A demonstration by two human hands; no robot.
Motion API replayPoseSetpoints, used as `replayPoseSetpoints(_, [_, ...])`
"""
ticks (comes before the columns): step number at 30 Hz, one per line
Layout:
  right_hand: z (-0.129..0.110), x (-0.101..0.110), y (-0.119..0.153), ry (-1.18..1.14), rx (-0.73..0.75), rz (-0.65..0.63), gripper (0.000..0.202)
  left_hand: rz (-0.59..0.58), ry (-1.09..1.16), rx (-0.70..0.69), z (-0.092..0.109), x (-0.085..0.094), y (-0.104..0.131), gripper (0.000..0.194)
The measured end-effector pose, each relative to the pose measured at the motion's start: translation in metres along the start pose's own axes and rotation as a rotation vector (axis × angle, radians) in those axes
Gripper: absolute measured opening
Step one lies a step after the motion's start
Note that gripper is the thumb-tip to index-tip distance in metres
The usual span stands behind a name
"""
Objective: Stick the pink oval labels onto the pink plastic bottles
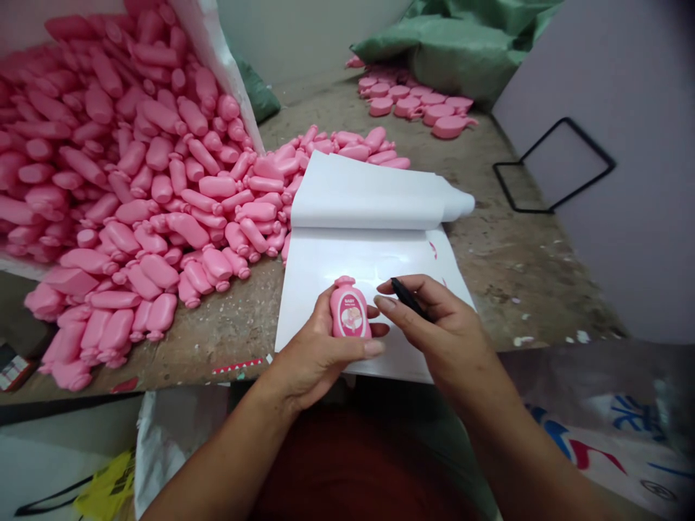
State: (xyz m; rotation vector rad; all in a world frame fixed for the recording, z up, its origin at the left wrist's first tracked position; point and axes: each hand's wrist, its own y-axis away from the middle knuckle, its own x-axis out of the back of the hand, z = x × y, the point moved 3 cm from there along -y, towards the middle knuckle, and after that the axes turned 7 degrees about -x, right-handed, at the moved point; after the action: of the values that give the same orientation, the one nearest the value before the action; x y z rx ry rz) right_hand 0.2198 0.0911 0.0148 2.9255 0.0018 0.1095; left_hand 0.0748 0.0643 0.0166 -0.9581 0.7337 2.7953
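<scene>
My left hand (320, 347) is closed round a small pink plastic bottle (337, 297), held upright above the paper. An oval label (352, 312) with a picture and white lettering is on the bottle's front. Beside it, my right hand (434, 318) grips a slim black tool (407, 298), perhaps a pen or a knife; most of it is hidden in the fingers. The right fingertips are a little apart from the bottle. Under both hands lie white glossy sheets (304, 289), the upper ones folded back into a roll (374, 195).
Pink bottles (157, 268) spill from a large white sack (231, 65) on the left across the worktable (521, 282). Flat pink pieces (407, 107) lie at the back near a green cloth (461, 51). A black wire stand (554, 166) stands by the right panel (624, 145).
</scene>
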Motion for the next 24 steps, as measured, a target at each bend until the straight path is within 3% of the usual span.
replayPoseSetpoints(4, [0.002,-0.003,0.001,-0.056,-0.013,-0.027,0.02,-0.019,0.15,0.034,0.001,0.002,0.0,0.054])
replayPoseSetpoints(7, [0.002,-0.006,0.001,-0.016,-0.015,-0.046,0.025,-0.025,0.144,0.03,0.001,0.003,0.001,0.045])
replayPoseSetpoints(12, [0.003,-0.011,0.003,0.08,-0.063,-0.101,0.033,-0.101,-0.031,-0.015,0.002,0.007,0.009,0.058])
replayPoseSetpoints(20, [-0.003,-0.022,-0.007,0.029,-0.096,-0.138,0.034,-0.167,-0.175,-0.082,-0.001,0.009,0.01,0.065])
replayPoseSetpoints(24, [0.002,-0.025,-0.005,0.083,-0.013,-0.147,0.035,-0.101,-0.34,-0.098,0.017,0.037,0.033,0.058])
